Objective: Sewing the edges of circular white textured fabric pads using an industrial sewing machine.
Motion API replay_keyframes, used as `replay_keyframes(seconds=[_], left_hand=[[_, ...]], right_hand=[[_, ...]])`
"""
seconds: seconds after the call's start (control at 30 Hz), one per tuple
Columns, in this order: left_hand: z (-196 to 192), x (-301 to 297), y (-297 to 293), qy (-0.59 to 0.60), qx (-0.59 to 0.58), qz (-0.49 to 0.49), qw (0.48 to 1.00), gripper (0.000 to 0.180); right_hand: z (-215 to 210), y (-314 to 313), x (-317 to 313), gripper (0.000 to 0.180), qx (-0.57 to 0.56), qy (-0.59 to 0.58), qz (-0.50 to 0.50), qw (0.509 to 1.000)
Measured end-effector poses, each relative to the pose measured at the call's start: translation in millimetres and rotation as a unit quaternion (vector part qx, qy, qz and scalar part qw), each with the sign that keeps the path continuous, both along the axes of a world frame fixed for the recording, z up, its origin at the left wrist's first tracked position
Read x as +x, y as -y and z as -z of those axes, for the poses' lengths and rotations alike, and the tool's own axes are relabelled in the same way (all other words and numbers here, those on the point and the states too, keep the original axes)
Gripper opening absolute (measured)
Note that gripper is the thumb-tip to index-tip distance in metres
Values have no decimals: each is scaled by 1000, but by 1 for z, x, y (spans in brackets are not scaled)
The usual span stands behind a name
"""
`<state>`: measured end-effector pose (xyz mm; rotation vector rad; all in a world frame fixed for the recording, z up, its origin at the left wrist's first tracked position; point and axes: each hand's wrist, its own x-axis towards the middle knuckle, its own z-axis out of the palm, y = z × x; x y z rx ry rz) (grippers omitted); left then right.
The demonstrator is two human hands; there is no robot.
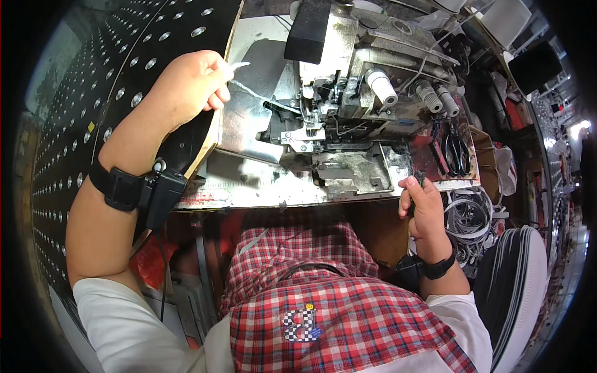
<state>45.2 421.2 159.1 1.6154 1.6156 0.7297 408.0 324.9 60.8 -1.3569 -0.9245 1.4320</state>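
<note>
Upper left, the left hand (208,81) pinches a thin, whitish fabric strip (254,93); best hold it lightly taut. Right of centre, the right hand (426,204) curls, its contents unclear.

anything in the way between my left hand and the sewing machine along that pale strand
Nothing visible does: the pale strand runs from by the left hand over the metal plate toward the sewing machine, with nothing lying across it. Its far end is hard to make out.
</note>
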Motion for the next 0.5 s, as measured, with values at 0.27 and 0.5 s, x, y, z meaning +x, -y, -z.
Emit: replay_keyframes(seconds=[0.27,0.5], left_hand=[[2,32,8,40,-263,130,955,13],[15,19,-1,176,-205,195,943,15]], right_hand=[[19,-4,6,24,-18,28,0,999],[28,-8,6,24,-23,26,0,999]])
